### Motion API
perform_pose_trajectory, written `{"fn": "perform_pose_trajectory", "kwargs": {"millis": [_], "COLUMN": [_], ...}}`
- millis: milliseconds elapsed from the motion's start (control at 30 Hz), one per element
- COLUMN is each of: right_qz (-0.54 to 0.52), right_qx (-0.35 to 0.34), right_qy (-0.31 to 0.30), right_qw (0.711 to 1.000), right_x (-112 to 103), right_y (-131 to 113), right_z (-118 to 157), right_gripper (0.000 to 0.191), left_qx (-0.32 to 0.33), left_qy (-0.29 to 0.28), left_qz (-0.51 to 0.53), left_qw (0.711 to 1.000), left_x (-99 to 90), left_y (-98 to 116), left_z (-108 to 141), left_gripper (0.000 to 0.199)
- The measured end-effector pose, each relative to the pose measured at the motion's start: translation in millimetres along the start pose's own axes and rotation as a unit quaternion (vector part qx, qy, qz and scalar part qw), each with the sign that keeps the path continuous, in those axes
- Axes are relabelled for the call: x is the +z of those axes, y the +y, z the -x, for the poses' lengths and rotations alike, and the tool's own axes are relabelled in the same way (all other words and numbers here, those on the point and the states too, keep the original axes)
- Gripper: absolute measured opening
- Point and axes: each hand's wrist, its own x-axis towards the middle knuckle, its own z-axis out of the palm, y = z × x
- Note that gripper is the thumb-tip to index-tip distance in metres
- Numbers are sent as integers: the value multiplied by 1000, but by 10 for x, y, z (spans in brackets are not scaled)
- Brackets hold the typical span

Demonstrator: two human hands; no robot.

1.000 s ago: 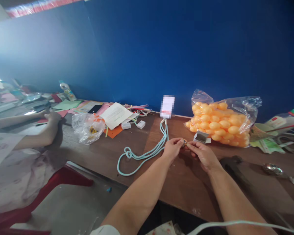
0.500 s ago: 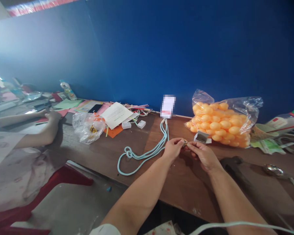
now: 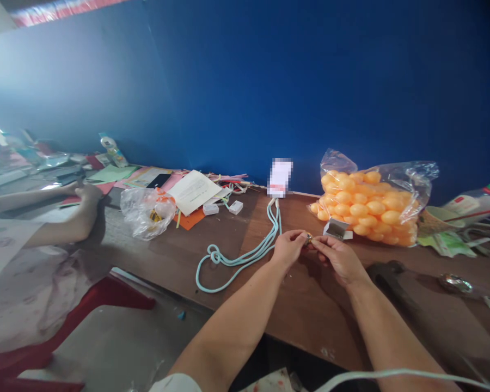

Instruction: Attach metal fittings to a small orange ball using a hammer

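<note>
From here, the left hand (image 3: 287, 248) has its grip closed to a fingertip pinch on a small shiny piece (image 3: 308, 238) over the tabletop (image 3: 249, 231); the right hand (image 3: 340, 258) pinches its other side, near a bag of orange balls (image 3: 367, 207).

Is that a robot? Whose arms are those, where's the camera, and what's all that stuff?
No robot here, just a person! The camera sits on their head, looking forward and down, so their arms reach in from the bottom. Their left hand and right hand pinch a small shiny thing; it's too tiny to say what. On the brown table lie a pale blue cord, paper and a clear bag of orange balls. The arm at the left edge belongs to somebody else.
</note>
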Motion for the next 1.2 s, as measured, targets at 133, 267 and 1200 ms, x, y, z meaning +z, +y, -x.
{"fn": "perform_pose_trajectory", "kwargs": {"millis": [133,267,1200], "right_qz": [2,-6,-21], "right_qx": [-5,-1,-24], "right_qy": [-3,-5,2], "right_qw": [1000,1000,999], "right_x": [0,0,19], "right_y": [8,11,84], "right_z": [-6,-13,-55], "right_gripper": [36,33,33], "left_qx": [0,-4,78], "left_qy": [6,11,36], "left_qz": [-8,-14,-155], "left_qw": [1000,1000,984], "left_x": [7,10,-25], "left_y": [28,34,7], "left_z": [17,23,12], "left_gripper": [20,20,23]}}
